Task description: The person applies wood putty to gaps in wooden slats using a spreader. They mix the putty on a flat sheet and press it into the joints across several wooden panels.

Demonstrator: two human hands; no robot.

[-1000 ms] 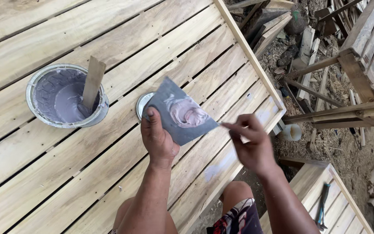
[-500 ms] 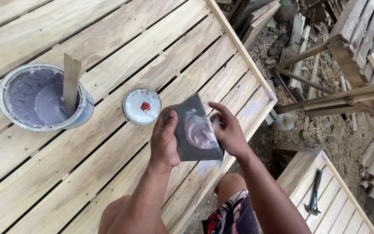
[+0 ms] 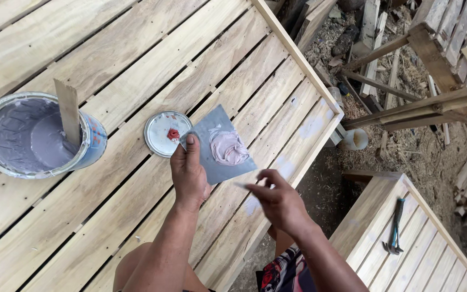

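A person's left hand (image 3: 189, 176) grips a grey square palette (image 3: 218, 145) carrying a dab of pinkish putty (image 3: 228, 147), held above a slatted wooden frame (image 3: 152, 70). The right hand (image 3: 278, 200), just beside the palette's lower corner, pinches a thin scraper (image 3: 242, 185), barely visible. A can of grey filler (image 3: 33, 135) with a wooden stirring stick (image 3: 68, 111) and its lid (image 3: 164, 133) rest on the slats.

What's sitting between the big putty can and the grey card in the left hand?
In the head view, a round metal lid with a red dab lies on the planks between the putty can and the grey card.
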